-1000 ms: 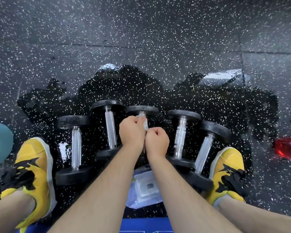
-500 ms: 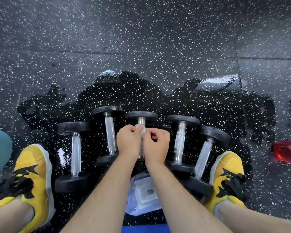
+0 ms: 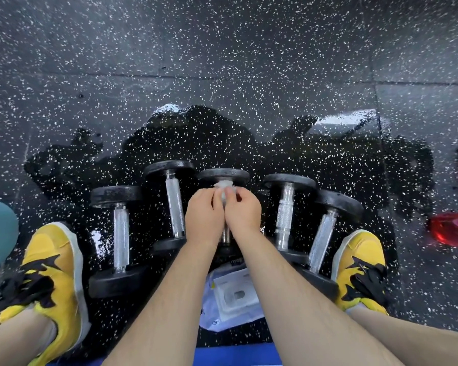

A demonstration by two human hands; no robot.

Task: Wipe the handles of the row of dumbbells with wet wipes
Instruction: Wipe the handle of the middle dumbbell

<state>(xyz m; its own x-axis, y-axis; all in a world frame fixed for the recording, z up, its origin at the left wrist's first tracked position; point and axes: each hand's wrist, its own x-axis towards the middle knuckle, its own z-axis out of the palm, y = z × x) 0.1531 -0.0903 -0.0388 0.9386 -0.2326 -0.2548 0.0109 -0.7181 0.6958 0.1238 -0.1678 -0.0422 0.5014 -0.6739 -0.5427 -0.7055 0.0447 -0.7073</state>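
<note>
Fingers [image 3: 216,200] of left hand [image 3: 204,223] and right hand [image 3: 245,213] pinch wet wipe [image 3: 223,186] on middle dumbbell [image 3: 222,175] (wipes pack [image 3: 236,294] between forearms [image 3: 169,299]).

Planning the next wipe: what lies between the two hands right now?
A small white wet wipe, pinched by left hand and right hand over the middle dumbbell's handle, in the head view.

— Where were the dumbbells [image 3: 121,233]?
— I saw five in a row on the floor [image 3: 222,48], between the left shoe [image 3: 56,260] and the right shoe [image 3: 360,260].
— The hands?
— The left hand [image 3: 202,220] and right hand [image 3: 245,212] met over the middle dumbbell [image 3: 224,175], pinching a wet wipe [image 3: 224,187]. The wipes pack [image 3: 233,294] lay nearer the wearer.
</note>
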